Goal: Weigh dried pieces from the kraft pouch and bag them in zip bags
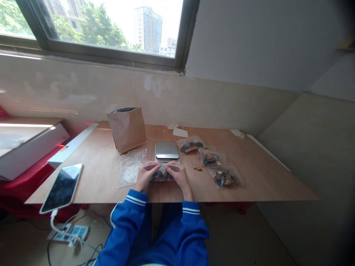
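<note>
Both hands pinch the top strip of a small clear zip bag (162,173) with dark and tan pieces inside, held upright on the wooden table (249,184) near its front edge. My left hand (145,176) grips the bag's left end, my right hand (179,176) its right end, fingers closed along the seal. A small steel kitchen scale (166,150) sits just behind the bag. Both sleeves are blue with white stripes.
Three filled zip bags (212,158) lie to the right of the scale. Empty clear bags (130,168) lie left, behind them an open brown paper pouch (127,128). A phone (62,187) on a cable rests at the table's left corner. A power strip (69,233) lies on the floor.
</note>
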Demonstrator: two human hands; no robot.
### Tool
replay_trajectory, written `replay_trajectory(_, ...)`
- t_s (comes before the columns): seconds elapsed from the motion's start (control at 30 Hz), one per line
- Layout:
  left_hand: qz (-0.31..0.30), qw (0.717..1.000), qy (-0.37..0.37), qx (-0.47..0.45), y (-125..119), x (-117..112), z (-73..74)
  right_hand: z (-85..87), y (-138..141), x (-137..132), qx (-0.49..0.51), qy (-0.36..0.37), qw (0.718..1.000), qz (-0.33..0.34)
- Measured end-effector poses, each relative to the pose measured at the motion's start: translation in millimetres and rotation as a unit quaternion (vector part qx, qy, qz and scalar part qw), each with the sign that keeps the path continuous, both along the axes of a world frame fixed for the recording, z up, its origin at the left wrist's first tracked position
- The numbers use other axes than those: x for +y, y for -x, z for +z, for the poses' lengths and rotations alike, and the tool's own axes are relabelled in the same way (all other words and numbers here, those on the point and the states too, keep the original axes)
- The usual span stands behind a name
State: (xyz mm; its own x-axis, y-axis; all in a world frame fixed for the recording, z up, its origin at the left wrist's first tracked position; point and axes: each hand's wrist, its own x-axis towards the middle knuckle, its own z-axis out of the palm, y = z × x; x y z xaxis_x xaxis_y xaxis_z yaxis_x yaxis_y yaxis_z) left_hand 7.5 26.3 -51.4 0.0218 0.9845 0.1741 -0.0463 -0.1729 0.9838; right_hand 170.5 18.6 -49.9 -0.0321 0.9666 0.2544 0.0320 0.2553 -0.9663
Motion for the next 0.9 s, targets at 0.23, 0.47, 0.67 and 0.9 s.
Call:
replay_trajectory(0.23, -0.021, 1.0, -0.004, -0.008, 3, 0, -4.5, -8.5, 4, 3, 0.001, -0.013, 1.0, -0.007)
replay_trajectory(0.47, -0.026, 0.999, -0.035, -0.015, -4, 0, -8.7, -9.0, 10, 6, 0.011, -0.022, 0.999, -0.027)
replay_trajectory(0.67, -0.007, 0.999, -0.049, -0.012, -7, -3, -6.8, -9.2, 12, 7, 0.008, -0.032, 0.999, -0.017)
replay_trajectory(0.9, 0.042, 0.997, -0.067, 0.012, -9, -8, 2.0, -6.2, 10, 6, 0.019, -0.047, 0.997, -0.065)
